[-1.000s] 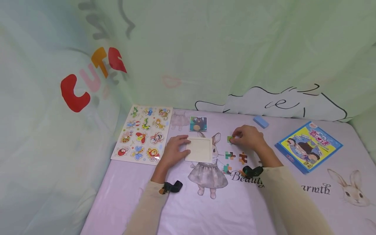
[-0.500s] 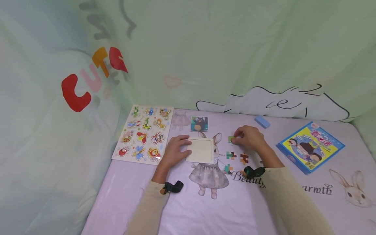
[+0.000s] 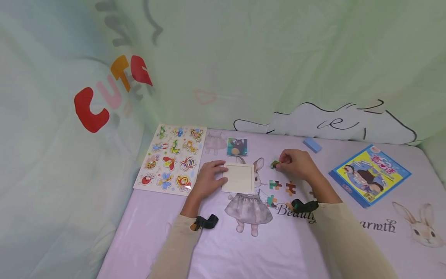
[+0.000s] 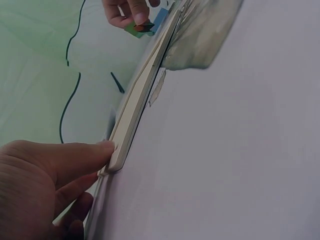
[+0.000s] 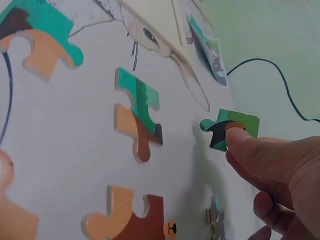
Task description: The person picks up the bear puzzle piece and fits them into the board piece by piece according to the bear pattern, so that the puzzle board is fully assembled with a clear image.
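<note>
My left hand point(image 3: 210, 179) touches the left edge of a square wooden puzzle tray point(image 3: 239, 179), thumb and fingers spread along its rim. The tray lies on the printed cloth, and in the left wrist view its thin edge point(image 4: 137, 105) meets my thumb tip. To the right of it, my right hand point(image 3: 297, 164) pinches a green jigsaw piece point(image 5: 222, 127) between thumb and finger. In the right wrist view this piece shows a dark and brown patch and stands tilted above the cloth. Nearer me lie several loose pieces, among them a green-brown piece point(image 5: 142, 112) and a brown piece point(image 5: 132, 215).
A bear picture card point(image 3: 237, 147) lies behind the tray. An insect puzzle board point(image 3: 169, 159) is at the left. Toward the right are a blue block point(image 3: 312, 145) and a yellow-blue box point(image 3: 370, 175). Curtains point(image 3: 265, 69) rise at the back and left.
My right hand has tilted the green jigsaw piece, which lay flatter before and now shows less of its face in the head view. The left hand and the tray have stayed in place.
</note>
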`<state>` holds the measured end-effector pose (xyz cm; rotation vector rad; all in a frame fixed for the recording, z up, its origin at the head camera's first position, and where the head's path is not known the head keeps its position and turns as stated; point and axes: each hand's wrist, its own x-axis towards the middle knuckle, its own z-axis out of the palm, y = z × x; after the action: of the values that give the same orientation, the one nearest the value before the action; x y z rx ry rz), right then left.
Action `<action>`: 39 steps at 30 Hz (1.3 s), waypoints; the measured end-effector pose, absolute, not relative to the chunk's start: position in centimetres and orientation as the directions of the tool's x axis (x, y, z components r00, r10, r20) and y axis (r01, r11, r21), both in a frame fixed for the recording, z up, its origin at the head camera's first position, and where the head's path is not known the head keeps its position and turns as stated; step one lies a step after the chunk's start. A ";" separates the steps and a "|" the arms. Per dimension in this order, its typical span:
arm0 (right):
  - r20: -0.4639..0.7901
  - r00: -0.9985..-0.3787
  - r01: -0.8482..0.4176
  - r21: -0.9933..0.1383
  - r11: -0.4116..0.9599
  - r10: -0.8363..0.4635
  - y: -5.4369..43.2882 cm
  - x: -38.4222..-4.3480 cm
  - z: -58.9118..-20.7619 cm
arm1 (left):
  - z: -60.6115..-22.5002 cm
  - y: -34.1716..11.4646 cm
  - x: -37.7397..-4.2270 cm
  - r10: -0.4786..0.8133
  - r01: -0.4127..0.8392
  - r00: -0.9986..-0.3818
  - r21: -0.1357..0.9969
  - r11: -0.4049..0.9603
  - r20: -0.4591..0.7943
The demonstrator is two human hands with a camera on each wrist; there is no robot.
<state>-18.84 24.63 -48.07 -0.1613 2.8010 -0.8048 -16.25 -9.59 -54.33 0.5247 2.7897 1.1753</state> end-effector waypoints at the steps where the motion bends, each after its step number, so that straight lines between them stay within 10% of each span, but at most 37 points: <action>1: -0.182 -0.968 -0.046 -0.543 0.839 -0.171 24.5 -18.8 -48.0 | -54.3 -9.6 -16.3 0.337 0.285 -0.939 0.710 0.645 0.071; 25: -0.028 -0.977 -0.127 -0.719 0.683 -0.212 17.6 -17.0 -48.8 | -54.2 -9.6 -16.3 0.322 0.282 -0.942 0.728 0.624 0.089; 39: -0.154 -0.968 0.031 -0.857 0.515 -0.198 12.8 -16.7 -50.0 | -54.3 -9.6 -16.3 0.333 0.318 -0.935 0.692 0.648 0.118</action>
<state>-16.73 12.83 -50.05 -0.1412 2.5245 -1.4353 -16.27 -9.59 -54.32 0.5599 2.8334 1.1836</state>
